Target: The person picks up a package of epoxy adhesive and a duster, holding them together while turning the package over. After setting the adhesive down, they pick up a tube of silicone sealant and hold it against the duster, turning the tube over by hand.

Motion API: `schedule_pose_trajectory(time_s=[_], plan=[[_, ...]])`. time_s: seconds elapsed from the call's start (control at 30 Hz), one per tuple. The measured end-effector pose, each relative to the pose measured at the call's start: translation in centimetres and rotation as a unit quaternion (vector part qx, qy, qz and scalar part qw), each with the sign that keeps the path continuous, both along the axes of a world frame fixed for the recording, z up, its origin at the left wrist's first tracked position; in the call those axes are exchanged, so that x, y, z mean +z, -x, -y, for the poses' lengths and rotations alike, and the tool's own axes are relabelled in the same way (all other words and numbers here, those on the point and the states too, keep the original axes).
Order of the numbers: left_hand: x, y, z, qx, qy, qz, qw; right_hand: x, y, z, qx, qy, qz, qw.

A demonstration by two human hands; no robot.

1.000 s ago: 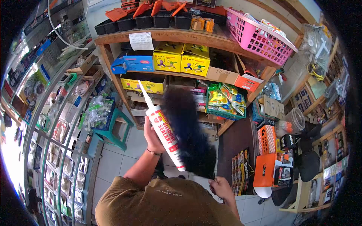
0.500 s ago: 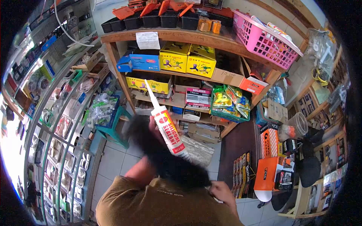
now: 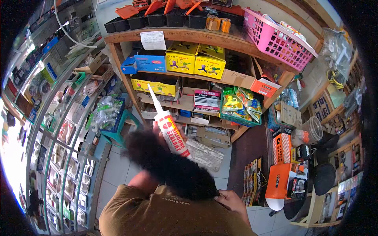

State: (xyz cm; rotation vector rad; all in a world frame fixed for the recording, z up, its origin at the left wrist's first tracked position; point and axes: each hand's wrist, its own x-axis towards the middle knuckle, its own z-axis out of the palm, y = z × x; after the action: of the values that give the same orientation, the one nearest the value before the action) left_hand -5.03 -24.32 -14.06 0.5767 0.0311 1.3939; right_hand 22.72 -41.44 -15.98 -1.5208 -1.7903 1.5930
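Note:
A white silicone sealant tube (image 3: 171, 133) with red print and a long pointed nozzle stands tilted, its nozzle toward the upper left. My left hand (image 3: 156, 129) is wrapped round it; the tube and dark bristles hide most of the fingers. A black fluffy duster (image 3: 173, 167) lies across the tube's lower end, in front of it. My right hand (image 3: 233, 201) is closed at the duster's lower right end, close to my brown shirt. The duster's handle is mostly hidden.
Ahead is a wooden shelf (image 3: 165, 34) with yellow boxes (image 3: 181, 61) and a pink basket (image 3: 271, 41). Glass-front display shelving (image 3: 65, 157) runs along the left. At the right are an orange box (image 3: 278, 183) and a clear plastic jar (image 3: 313, 131).
The duster has shifted slightly up and left, covering more of the tube's lower end. The tube has moved a little left and down.

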Motion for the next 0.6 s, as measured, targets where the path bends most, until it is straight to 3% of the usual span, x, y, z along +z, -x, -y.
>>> schedule_pose_trajectory(time_s=[0.03, 0.1, 0.13, 0.17, 0.2, 0.23, 0.27, 0.3, 0.33, 0.4, 0.43, 0.5, 0.53, 0.57, 0.6], plan=[[1.1, -0.7, 1.0, 0.041, 0.052, 0.031, 0.997, -0.2, -0.1, 0.1, -0.029, -0.026, -0.012, 0.999], [6.4, -2.1, 2.1, 0.122, 0.272, 0.067, 0.952, 0.4, 0.4, 0.1, -0.058, -0.05, -0.024, 0.997], [3.7, -0.1, 1.5, -0.017, 0.12, 0.091, 0.988, 1.7, 1.1, 0.0, -0.125, 0.02, -0.015, 0.992], [1.0, -0.1, 0.8, -0.013, 0.057, 0.04, 0.998, 2.5, 1.4, -0.1, -0.19, 0.089, -0.006, 0.978], [3.1, -1.1, 1.2, 0.056, 0.152, 0.074, 0.984, 1.6, 0.8, -0.1, -0.095, -0.016, 0.015, 0.995], [4.7, -1.7, 1.7, 0.124, 0.246, 0.106, 0.955, 1.3, 0.5, -0.3, -0.095, -0.016, 0.014, 0.995], [2.7, -0.8, 1.7, 0.002, 0.074, 0.049, 0.996, 1.1, 0.3, -0.4, -0.031, -0.051, 0.028, 0.998], [2.5, -0.5, 1.5, 0.018, 0.067, 0.005, 0.998, 0.8, 0.2, -0.6, 0.033, -0.086, 0.043, 0.995], [2.4, -0.8, 1.0, 0.033, 0.098, 0.054, 0.993, 0.5, 0.5, -0.6, 0.033, -0.086, 0.043, 0.995], [3.9, -1.2, 1.6, 0.064, 0.189, 0.023, 0.98, -0.1, 1.2, -0.3, -0.143, -0.001, -0.031, 0.989], [3.8, -1.3, 1.7, 0.066, 0.189, 0.025, 0.979, 0.1, 1.0, -0.2, -0.142, -0.001, -0.03, 0.989], [3.9, -1.3, 1.6, 0.083, 0.203, 0.036, 0.975, 0.6, 0.7, -0.3, -0.028, -0.004, 0.03, 0.999], [3.4, -1.2, 0.9, -0.036, 0.07, 0.166, 0.983, -0.2, 0.3, -0.2, -0.028, -0.006, 0.028, 0.999], [3.1, 0.2, 1.8, -0.047, 0.012, 0.017, 0.999, -1.8, -0.3, 0.2, -0.04, -0.027, -0.004, 0.999], [2.7, 0.2, 1.6, -0.047, 0.012, 0.016, 0.999, -1.8, -0.2, 0.2, -0.053, -0.048, -0.036, 0.997]])
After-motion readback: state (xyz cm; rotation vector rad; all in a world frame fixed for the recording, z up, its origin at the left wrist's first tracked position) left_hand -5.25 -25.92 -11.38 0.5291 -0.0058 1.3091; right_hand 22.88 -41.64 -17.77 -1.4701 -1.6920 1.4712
